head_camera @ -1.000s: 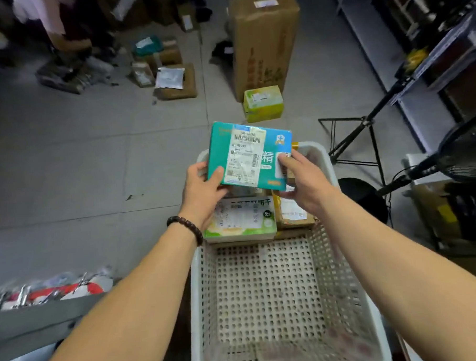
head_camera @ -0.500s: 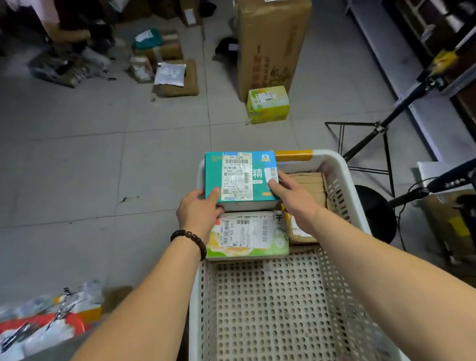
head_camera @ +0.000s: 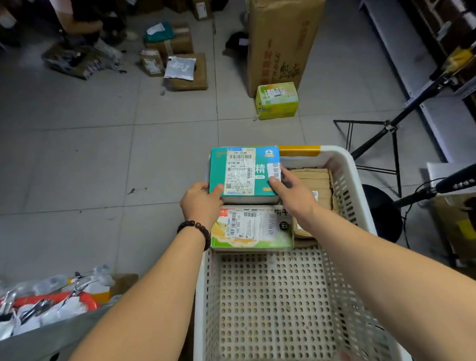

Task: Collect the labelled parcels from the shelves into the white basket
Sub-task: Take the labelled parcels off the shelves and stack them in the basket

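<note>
**Item 1. Teal parcel (head_camera: 244,172).** Flat box with a white barcode label on top, lying level. It sits at the 11 o'clock corner of the white basket (head_camera: 334,152), and its far edge covers the rim there. Whether it rests on anything beneath cannot be told.

**Item 2. Left hand (head_camera: 202,203).** Grips the teal parcel's near-left corner, thumb on the top face and fingers curled below. A dark bead bracelet (head_camera: 198,228) is on the wrist.

**Item 3. Right hand (head_camera: 291,189).** Grips the same parcel's near-right corner, thumb pressed on the top face beside a small white sticker and fingers wrapped along the side.

**Item 4. White basket.** Perforated plastic, with yellow tape (head_camera: 298,150) on the 12 o'clock rim. The near half shows bare floor grid.

**Item 5. Green-and-white parcel (head_camera: 251,227).** Labelled and lying flat in the basket, just beside the teal parcel at its 6 o'clock.

**Item 6. Brown padded parcel (head_camera: 317,182).** In the basket at 1 o'clock, partly hidden by the right forearm.

**Item 7. Surroundings.**
- On the tiled floor (head_camera: 94,159) at 12 o'clock from the basket: a yellow-green box (head_camera: 277,101) against a tall cardboard carton (head_camera: 282,33).
- At 10 o'clock: small cartons and a grey mailer bag (head_camera: 180,68).
- At 2 o'clock: a black tripod (head_camera: 390,127) before metal shelves (head_camera: 417,63).
- At 8 o'clock: clear bags and a red object (head_camera: 46,303), with details blurred.
</note>
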